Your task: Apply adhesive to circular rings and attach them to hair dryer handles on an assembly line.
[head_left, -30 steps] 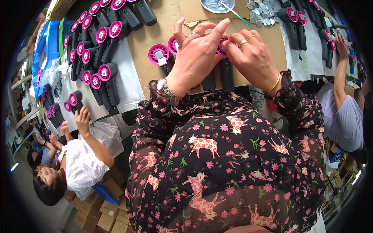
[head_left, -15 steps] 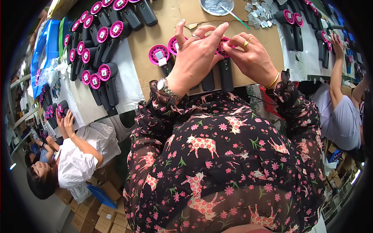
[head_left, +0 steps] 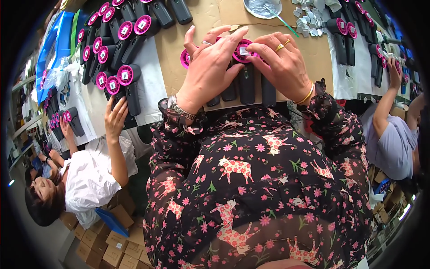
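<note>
Several black handheld fans [head_left: 246,85] with round magenta heads lie in a row on the cardboard before me. My right hand [head_left: 282,60] bends over one magenta head [head_left: 242,43], thumb and index finger drawn together at a small whitish square piece [head_left: 244,51] at its centre. My left hand [head_left: 210,67] spreads over the neighbouring fans with fingers apart, its thumb beside the same fan. That hand covers most of the heads to the left; one magenta rim [head_left: 184,58] shows past it. Whether its fingertips touch anything is hidden.
A shallow bowl [head_left: 264,8] of grey paste with a green stick stands at the back, beside loose grey squares [head_left: 309,20]. More fans [head_left: 130,74] crowd the left and right [head_left: 340,27]. Co-workers sit on both sides; one person's hand [head_left: 115,114] reaches the fans at left.
My hands have shifted slightly left relative to the row, the right now at a different fan's head. The left co-worker's hand has reached toward nearer fans. The view has shifted a little.
</note>
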`<action>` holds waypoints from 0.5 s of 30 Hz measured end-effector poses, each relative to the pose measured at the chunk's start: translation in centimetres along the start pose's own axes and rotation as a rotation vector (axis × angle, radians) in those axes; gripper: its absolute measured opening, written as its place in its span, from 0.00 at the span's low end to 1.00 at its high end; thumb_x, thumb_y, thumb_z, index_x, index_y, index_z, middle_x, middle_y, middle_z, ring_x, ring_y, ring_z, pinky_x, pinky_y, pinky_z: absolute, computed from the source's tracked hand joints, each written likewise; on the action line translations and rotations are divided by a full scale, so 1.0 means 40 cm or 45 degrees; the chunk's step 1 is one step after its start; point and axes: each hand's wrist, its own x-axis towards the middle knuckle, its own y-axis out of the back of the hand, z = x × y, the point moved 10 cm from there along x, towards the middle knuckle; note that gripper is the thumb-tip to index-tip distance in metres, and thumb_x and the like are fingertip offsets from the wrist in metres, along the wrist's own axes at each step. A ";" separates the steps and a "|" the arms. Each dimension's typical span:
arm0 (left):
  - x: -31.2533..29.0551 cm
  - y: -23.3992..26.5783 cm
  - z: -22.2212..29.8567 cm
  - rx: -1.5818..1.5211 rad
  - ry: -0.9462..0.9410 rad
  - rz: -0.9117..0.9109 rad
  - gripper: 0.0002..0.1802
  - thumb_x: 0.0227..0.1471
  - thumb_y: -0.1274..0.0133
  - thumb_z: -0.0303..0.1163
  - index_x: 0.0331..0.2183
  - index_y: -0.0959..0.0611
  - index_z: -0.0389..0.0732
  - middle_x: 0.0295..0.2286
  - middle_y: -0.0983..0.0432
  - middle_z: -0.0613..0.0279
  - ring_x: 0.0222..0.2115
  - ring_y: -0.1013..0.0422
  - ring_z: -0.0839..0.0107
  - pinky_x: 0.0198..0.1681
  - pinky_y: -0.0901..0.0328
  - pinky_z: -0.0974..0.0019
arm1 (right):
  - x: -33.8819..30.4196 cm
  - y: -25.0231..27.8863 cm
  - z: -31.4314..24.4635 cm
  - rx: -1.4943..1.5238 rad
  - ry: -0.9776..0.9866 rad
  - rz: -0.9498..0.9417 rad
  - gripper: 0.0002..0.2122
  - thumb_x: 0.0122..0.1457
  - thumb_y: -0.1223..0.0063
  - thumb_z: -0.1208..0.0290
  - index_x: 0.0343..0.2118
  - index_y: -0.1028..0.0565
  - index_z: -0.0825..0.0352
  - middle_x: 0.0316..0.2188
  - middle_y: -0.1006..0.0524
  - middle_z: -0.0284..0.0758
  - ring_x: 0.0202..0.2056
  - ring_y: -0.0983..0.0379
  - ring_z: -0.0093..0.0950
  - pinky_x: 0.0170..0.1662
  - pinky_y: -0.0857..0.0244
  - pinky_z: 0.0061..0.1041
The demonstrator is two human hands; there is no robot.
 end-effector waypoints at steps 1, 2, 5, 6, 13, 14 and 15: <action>0.002 -0.001 -0.002 0.001 0.002 0.017 0.49 0.53 0.27 0.36 0.72 0.29 0.52 0.54 0.16 0.68 0.67 0.31 0.63 0.74 0.65 0.33 | 0.002 -0.001 -0.001 -0.032 0.049 -0.012 0.10 0.60 0.29 0.70 0.44 0.15 0.61 0.42 0.17 0.30 0.46 0.21 0.33 0.51 0.31 0.36; 0.003 -0.001 -0.003 0.002 0.003 0.035 0.48 0.53 0.28 0.35 0.72 0.29 0.52 0.54 0.15 0.69 0.66 0.30 0.64 0.74 0.65 0.32 | 0.004 -0.002 -0.005 -0.065 0.098 -0.025 0.09 0.61 0.31 0.71 0.43 0.15 0.60 0.41 0.17 0.30 0.45 0.21 0.33 0.51 0.31 0.35; 0.003 -0.001 -0.006 -0.005 0.015 0.052 0.47 0.53 0.28 0.35 0.71 0.28 0.52 0.53 0.15 0.70 0.66 0.29 0.64 0.74 0.64 0.32 | 0.014 -0.012 -0.010 -0.138 0.125 -0.077 0.07 0.62 0.32 0.71 0.43 0.15 0.59 0.41 0.17 0.29 0.45 0.21 0.32 0.52 0.31 0.35; 0.003 -0.002 -0.008 -0.012 0.023 0.054 0.46 0.54 0.28 0.34 0.71 0.28 0.52 0.53 0.15 0.70 0.65 0.29 0.65 0.74 0.64 0.32 | 0.016 -0.017 -0.011 -0.177 0.138 -0.101 0.07 0.62 0.33 0.71 0.42 0.14 0.59 0.41 0.17 0.29 0.44 0.20 0.31 0.52 0.31 0.34; 0.008 -0.007 -0.013 -0.040 0.030 0.069 0.47 0.53 0.26 0.35 0.71 0.27 0.52 0.53 0.14 0.71 0.64 0.28 0.65 0.73 0.62 0.32 | 0.025 -0.037 0.021 -0.099 0.084 -0.204 0.07 0.63 0.33 0.70 0.43 0.14 0.59 0.41 0.16 0.27 0.45 0.20 0.30 0.54 0.32 0.35; 0.008 -0.008 -0.014 -0.037 0.037 0.070 0.47 0.53 0.26 0.36 0.71 0.27 0.53 0.53 0.14 0.73 0.64 0.28 0.64 0.74 0.62 0.33 | 0.024 -0.037 0.021 -0.090 0.094 -0.206 0.07 0.63 0.33 0.69 0.43 0.14 0.59 0.41 0.16 0.27 0.45 0.20 0.30 0.54 0.33 0.35; 0.009 -0.010 -0.016 -0.035 0.043 0.070 0.47 0.53 0.26 0.37 0.71 0.27 0.55 0.52 0.13 0.75 0.64 0.27 0.64 0.74 0.62 0.34 | 0.022 -0.037 0.021 -0.091 0.090 -0.205 0.07 0.63 0.33 0.69 0.43 0.14 0.59 0.41 0.16 0.27 0.45 0.20 0.30 0.54 0.33 0.35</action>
